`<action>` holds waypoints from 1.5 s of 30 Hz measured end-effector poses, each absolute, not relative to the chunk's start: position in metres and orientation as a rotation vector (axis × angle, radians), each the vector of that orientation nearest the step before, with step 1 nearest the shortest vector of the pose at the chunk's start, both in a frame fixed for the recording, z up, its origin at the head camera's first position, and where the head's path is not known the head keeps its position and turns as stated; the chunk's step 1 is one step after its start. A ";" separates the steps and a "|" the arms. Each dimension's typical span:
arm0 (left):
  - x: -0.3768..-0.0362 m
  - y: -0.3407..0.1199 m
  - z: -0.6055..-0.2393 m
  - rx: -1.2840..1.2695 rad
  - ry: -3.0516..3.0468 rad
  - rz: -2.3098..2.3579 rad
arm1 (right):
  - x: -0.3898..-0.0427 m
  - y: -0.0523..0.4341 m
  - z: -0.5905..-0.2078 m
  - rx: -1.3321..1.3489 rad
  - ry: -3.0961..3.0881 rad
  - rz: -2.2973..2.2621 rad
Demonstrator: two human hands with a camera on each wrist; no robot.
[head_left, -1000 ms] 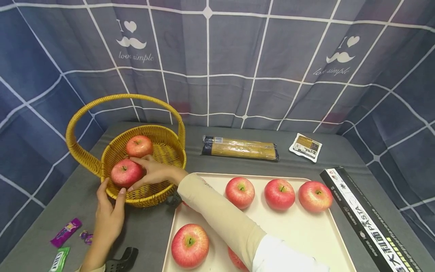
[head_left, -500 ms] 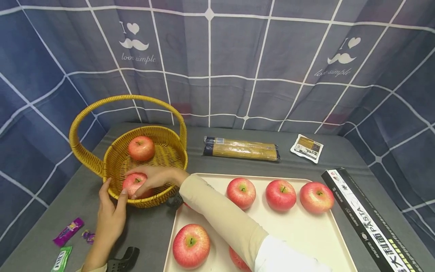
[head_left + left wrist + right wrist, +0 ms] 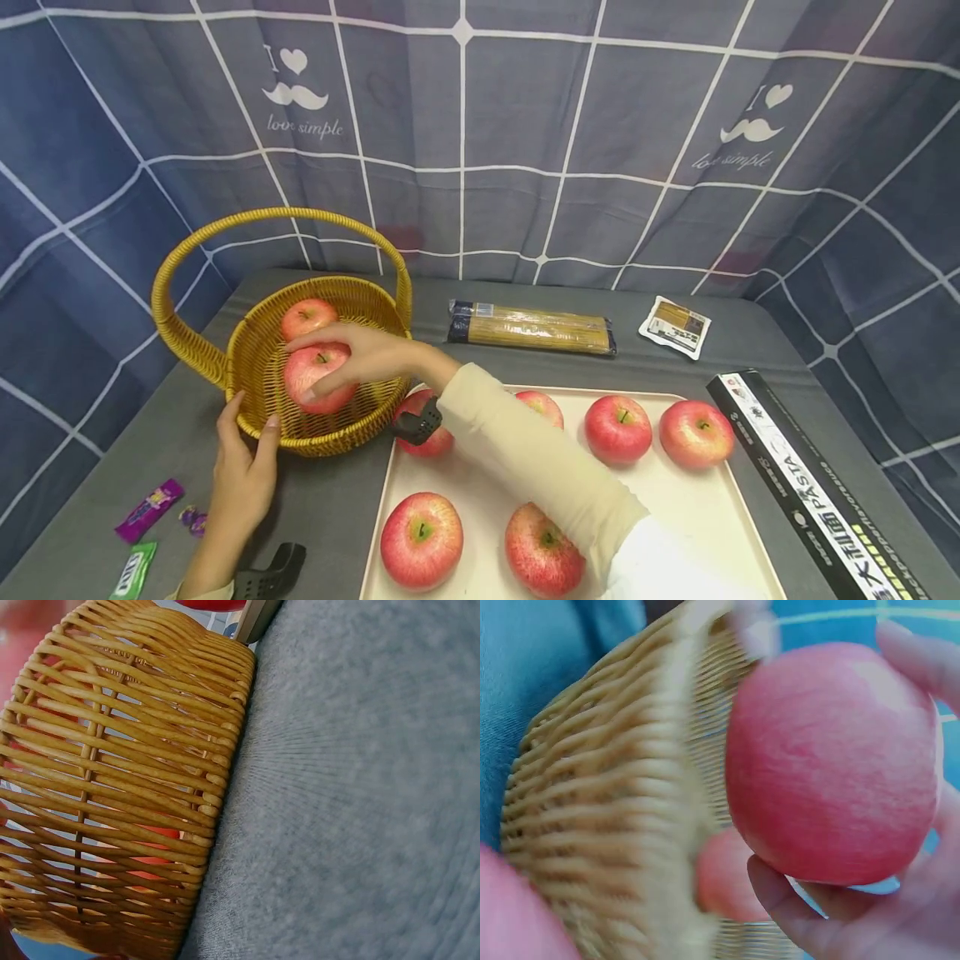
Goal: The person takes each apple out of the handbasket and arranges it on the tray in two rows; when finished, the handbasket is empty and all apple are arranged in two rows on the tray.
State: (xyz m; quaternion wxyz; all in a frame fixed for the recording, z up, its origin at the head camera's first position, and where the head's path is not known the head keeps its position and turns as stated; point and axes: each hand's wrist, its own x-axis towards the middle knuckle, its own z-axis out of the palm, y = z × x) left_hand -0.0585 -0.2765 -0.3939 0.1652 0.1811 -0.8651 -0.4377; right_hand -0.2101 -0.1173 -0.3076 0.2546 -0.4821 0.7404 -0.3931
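Note:
My right hand (image 3: 367, 358) grips a red apple (image 3: 318, 379) over the yellow wicker basket (image 3: 251, 354), thumb on its near side and fingers round the far side. In the right wrist view this apple (image 3: 832, 761) fills the space between thumb and fingers, close by the basket wall (image 3: 615, 810). A second apple (image 3: 307, 317) lies at the back of the basket, partly behind the held one. At the front left rim, my left hand (image 3: 243, 479) touches the basket with thumb and fingers spread. The left wrist view shows the woven side (image 3: 120, 780), with red showing through gaps.
A cream tray (image 3: 660, 517) with several apples stands at the right, one apple (image 3: 423, 425) near its basket-side corner. Behind it lie a spaghetti pack (image 3: 532, 327) and a sachet (image 3: 675, 325); a long pasta box (image 3: 810, 483) flanks it. Small wrapped snacks (image 3: 150, 510) lie at left.
The right hand has shifted the apple from the basket's front left toward its middle and raised it. The right forearm moved up and right, uncovering tray apples. The left hand stays at the rim.

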 end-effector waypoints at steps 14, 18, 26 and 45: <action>-0.058 -0.274 -0.391 0.558 -2.504 -1.270 | -0.143 0.105 -0.279 -1.367 2.337 -1.085; -0.058 -0.275 -0.391 0.570 -2.489 -1.276 | -0.116 0.166 -0.309 -1.288 2.520 -0.998; -0.060 -0.274 -0.392 0.580 -2.490 -1.251 | -0.064 0.225 -0.371 -1.316 2.565 -1.092; -0.059 -0.273 -0.392 0.584 -2.501 -1.269 | -0.075 0.200 -0.317 -1.247 2.904 -0.851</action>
